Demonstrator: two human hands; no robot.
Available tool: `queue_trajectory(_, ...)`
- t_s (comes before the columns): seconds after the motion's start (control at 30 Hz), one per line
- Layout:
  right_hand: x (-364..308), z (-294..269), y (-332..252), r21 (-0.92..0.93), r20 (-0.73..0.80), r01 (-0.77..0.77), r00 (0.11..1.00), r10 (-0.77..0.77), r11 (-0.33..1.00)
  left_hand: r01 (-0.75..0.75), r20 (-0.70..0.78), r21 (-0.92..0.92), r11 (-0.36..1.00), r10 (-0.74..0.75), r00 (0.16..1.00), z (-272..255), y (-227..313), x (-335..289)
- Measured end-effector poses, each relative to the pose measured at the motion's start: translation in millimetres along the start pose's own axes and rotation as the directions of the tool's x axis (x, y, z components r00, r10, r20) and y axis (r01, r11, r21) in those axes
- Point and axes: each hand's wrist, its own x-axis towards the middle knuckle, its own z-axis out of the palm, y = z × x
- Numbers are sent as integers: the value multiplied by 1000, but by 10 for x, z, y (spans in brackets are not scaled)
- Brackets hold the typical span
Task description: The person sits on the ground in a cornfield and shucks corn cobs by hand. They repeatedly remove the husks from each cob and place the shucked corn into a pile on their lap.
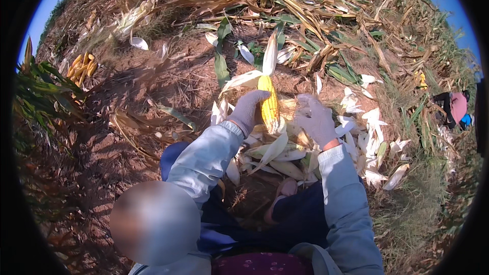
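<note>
In front of me my left hand (247,111), in a pale knitted glove, grips a yellow corn cob (269,103) from its left side. The cob stands nearly upright with its kernels bare. Pale husk leaves (270,57) stick up from its top, and another (243,79) spreads out to the left. Just right of the cob, apart from it, is my gloved right hand (317,119). Its fingers are curled in; whatever they hold, if anything, is hidden. Beneath both hands lies a heap of corn ears in pale husks (288,160).
Loose white husks (374,127) litter the ground on the right. A small pile of bare yellow cobs (82,69) lies at far left, near green corn leaves (46,89). Dry stalks (300,10) cover the far ground. Another person (455,107) is bent over at far right.
</note>
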Motion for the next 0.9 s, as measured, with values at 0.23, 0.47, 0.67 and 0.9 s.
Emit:
queue_trajectory(0.23,83,-172,104,791,162,-444,815,556,420,131,67,75,988,-137,988,106,22,-163)
queue_trajectory(0.47,162,16,-47,862,117,-283,919,378,422,-136,216,549,825,17,976,162,-146,-193)
queue_trajectory(0.67,137,70,-185,838,48,-276,896,441,471,-105,227,604,790,-44,973,253,-214,-217)
queue_trajectory(0.9,219,104,-149,979,38,-155,770,636,129,237,215,436,868,-356,910,384,-187,-285)
